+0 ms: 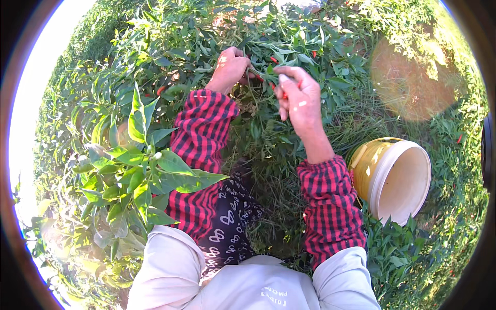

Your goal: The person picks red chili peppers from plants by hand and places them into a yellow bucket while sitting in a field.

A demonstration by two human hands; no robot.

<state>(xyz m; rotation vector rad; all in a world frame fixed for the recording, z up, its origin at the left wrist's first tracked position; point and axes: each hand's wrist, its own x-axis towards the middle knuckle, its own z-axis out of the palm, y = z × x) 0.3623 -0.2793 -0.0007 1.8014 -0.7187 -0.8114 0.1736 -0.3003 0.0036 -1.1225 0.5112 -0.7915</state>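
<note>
Before me stands a leafy chili plant (283,50) bearing slim red chili peppers (274,60). My left hand (229,68) is closed around a green stem of it, fingertips partly hidden among the leaves. Close by on the right, my right hand (301,95) has its fingers curled. Bits of red pepper (285,95) show between those fingers, so it holds a few chilies in the palm. Its thumb and forefinger are near the leaves and another red pepper (259,78). How many peppers lie in the palm is hidden.
A yellow bucket (362,170) with a white rim lies tilted at my right, its mouth toward me. At my left a tall leafy pepper shoot (143,166) rises near my forearm. Grass (279,193) covers the ground between my arms. More chili plants (453,186) grow around.
</note>
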